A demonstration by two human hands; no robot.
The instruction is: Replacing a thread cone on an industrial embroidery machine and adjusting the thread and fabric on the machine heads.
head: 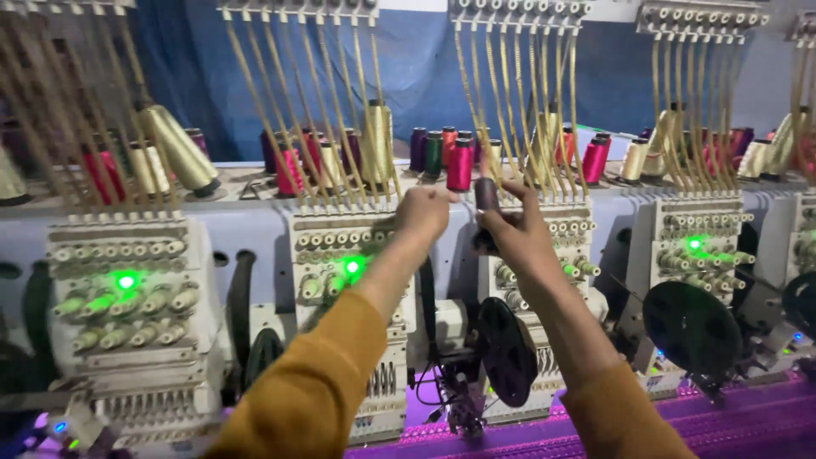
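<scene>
Both arms in mustard-yellow sleeves reach up in front of a row of embroidery machine heads. My right hand (514, 234) grips a small dark thread spool (486, 195), held upright near the third machine head (544, 255). My left hand (422, 212) is closed in a fist just left of the spool, its fingers pinched as if on a fine thread that I cannot make out. Golden thread guide tubes (518, 110) hang down right behind both hands.
Several white machine heads with green lights (126, 280) stand side by side. Thread cones in pink, gold, green and purple (459, 163) line the shelf behind. Black round discs (690, 327) hang on the heads; purple-lit fabric (731, 425) runs along the bottom. A blue curtain hangs at the back.
</scene>
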